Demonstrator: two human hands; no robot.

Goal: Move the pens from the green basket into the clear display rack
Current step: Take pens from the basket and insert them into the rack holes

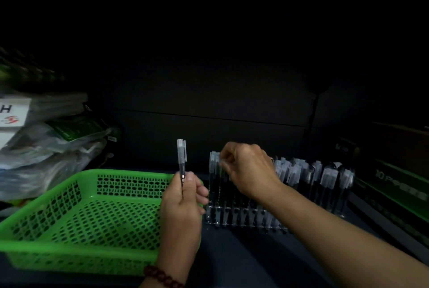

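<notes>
The green basket (76, 197) lies at the lower left with no pens showing inside it. My left hand (183, 204) grips one dark pen (181, 160) with a frosted cap, held upright over the basket's right edge. To the right stands the clear display rack (246, 218), filled with several capped pens standing upright (325, 178). My right hand (248, 169) reaches over the rack's left end, its fingertips pinching the cap of a pen (214, 160) standing in the rack there.
A pile of plastic-wrapped packages (46, 139) lies at the left behind the basket. A dark box with green print (394, 185) stands to the right of the rack. A dark wall rises behind, and the scene is dim.
</notes>
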